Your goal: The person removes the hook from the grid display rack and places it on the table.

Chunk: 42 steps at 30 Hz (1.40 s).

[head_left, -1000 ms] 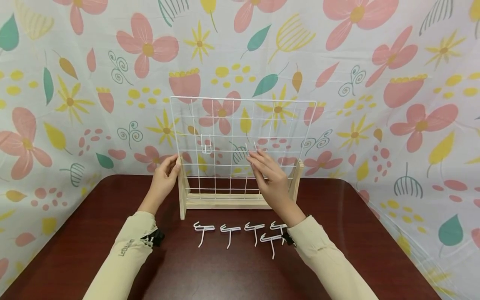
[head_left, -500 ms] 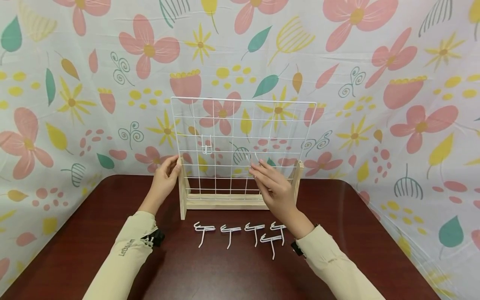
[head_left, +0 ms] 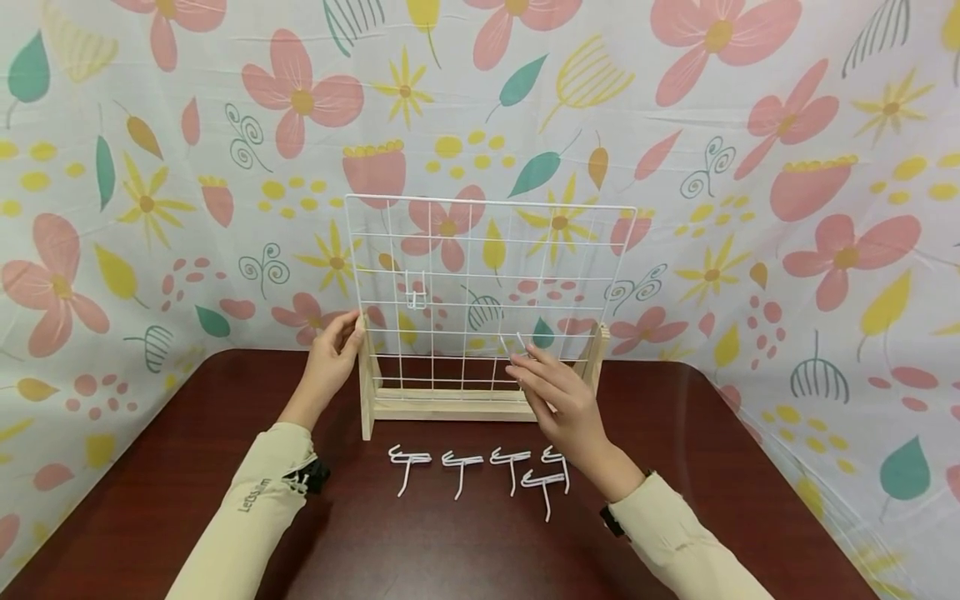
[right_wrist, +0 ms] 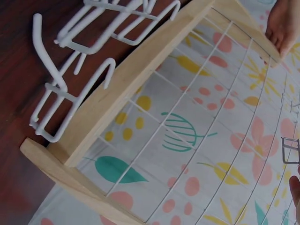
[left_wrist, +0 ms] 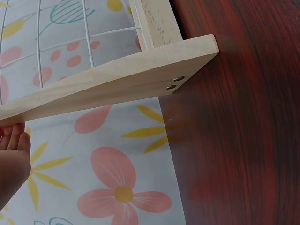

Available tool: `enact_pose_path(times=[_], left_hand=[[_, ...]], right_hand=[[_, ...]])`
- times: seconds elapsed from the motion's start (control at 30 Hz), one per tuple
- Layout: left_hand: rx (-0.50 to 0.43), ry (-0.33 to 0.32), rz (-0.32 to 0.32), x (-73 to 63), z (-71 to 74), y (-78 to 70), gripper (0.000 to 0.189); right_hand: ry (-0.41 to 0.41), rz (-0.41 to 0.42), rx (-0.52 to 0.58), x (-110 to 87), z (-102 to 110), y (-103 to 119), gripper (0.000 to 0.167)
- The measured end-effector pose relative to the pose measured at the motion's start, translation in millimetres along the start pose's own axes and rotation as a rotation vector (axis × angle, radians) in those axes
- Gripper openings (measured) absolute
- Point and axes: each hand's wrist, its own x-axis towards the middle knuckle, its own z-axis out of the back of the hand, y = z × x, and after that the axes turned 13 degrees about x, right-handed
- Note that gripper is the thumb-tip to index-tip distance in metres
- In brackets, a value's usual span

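Note:
A white wire grid panel (head_left: 480, 242) stands upright in a pale wooden stand (head_left: 450, 408). My left hand (head_left: 333, 346) pinches the top of the stand's left upright; in the left wrist view its fingers (left_wrist: 16, 140) bend against the wood's lower edge. Before the right half of the grid, my right hand (head_left: 558, 400) holds a white wire hook by its lower part, two prongs pointing up. That held hook (right_wrist: 290, 150) shows at the right edge of the right wrist view, fingertip beside it. Another white hook (head_left: 416, 292) hangs on the grid at upper left.
Several white double-wire hooks lie on the dark red table (head_left: 420, 550) before the stand, among them a left one (head_left: 410, 458) and a nearer right one (head_left: 543, 479). A floral cloth (head_left: 750, 167) hangs behind the grid.
My right hand has lowered and shifted slightly right, bringing the held hook down along the grid. My left hand stays at the upright, and the hooks on the table lie as before.

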Motion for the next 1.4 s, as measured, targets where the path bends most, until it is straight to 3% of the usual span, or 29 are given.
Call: enact_pose_path(times=[0.5,0.77,1.4], left_hand=[[0.007,0.002,-0.004,0.6,-0.1,2.0,0.041],[0.005,-0.002,-0.009,0.5,-0.6,1.9,0.041],[0.014,-0.015,-0.022,-0.6,-0.3,-0.6,0.039]], right_hand=[[0.146,0.081,-0.033,-23.6,8.0,8.0,0.024],[0.198,0.166,-0.036,-33.7,8.8,9.1,0.023],[0.455,0.272,-0.094,-51.7,7.1,22.7,0.031]])
